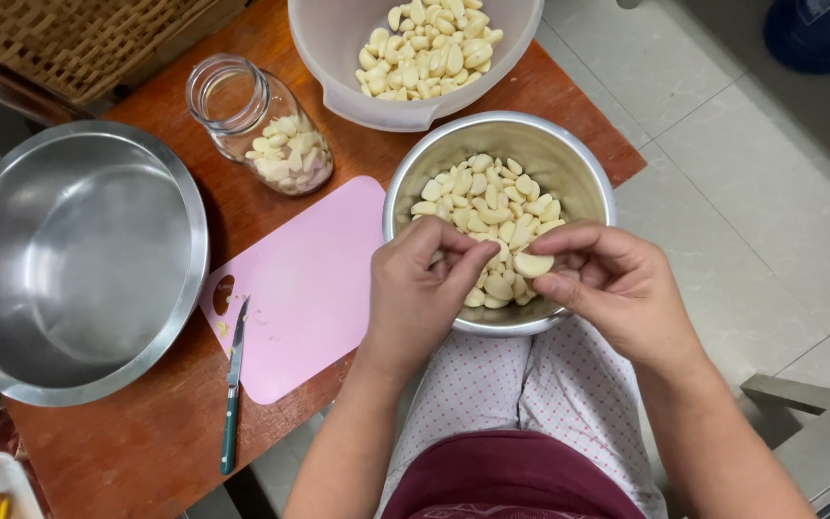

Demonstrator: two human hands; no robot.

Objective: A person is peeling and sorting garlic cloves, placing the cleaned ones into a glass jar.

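Note:
A steel bowl (569, 163) holding many peeled garlic cloves sits at the table's near edge, over my lap. My right hand (617, 288) pinches one garlic clove (532, 263) between thumb and fingers above the bowl's near rim. My left hand (425, 288) hovers over the same rim with its fingers curled together; whether it holds a clove is hidden.
A white plastic bowl (338, 48) of garlic cloves stands behind the steel one. A glass jar (261, 120) partly filled with cloves, a pink cutting board (309, 279) with a green-handled knife (232, 394), and a large empty steel bowl (79, 259) lie on the wooden table (146, 452).

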